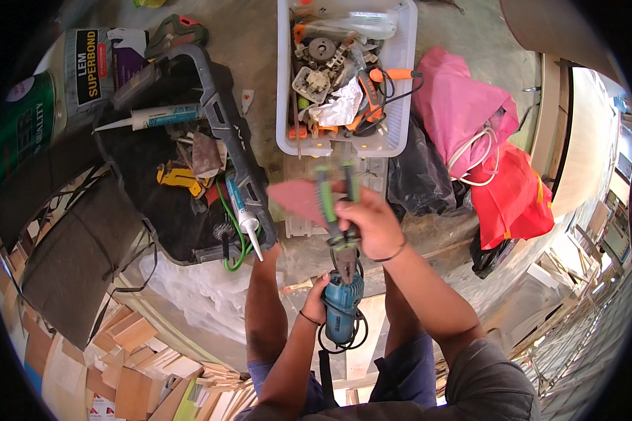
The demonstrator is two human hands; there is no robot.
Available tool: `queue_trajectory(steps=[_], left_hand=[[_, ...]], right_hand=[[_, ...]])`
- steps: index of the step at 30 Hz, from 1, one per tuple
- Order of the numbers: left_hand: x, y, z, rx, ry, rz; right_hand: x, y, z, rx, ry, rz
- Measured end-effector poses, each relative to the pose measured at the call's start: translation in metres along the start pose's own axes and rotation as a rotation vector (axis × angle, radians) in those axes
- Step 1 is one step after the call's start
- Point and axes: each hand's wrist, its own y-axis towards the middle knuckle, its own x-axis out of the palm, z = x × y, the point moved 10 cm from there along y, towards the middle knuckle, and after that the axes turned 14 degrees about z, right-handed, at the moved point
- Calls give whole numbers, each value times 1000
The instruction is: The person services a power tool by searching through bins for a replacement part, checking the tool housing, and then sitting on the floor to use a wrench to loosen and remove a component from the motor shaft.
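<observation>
1. Your left hand [318,297] wrapped its fingers tight round the teal, cylinder-bodied power tool [343,312], holding it upright between your knees so that its nose faced up, with its black cord looped just below.
2. Your right hand [367,226] closed its fingers on the green-handled pliers [335,203]; the tip pointed down into the tool's nose, apparently to work a fitting there, though the contact was hidden.
3. A reddish triangular sheet [296,196] showed just left of the pliers; whether your fingers pinched it, I cannot tell.
4. The white plastic basket of mixed hardware [400,84] and the open black tool case [211,105] lay ahead on the floor, within reach.
</observation>
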Motion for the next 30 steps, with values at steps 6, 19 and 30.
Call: queue_trajectory(steps=[6,19,30], left_hand=[[5,1,2,-46,-61,-102],[3,3,4,-33,-123,-90],[3,2,12,-25,-106,-92]], right_hand=[[-91,-8,-15,-89,321,362],[-167,-48,38,-148,-400,448],[-118,-56,23,-417,-867,226]])
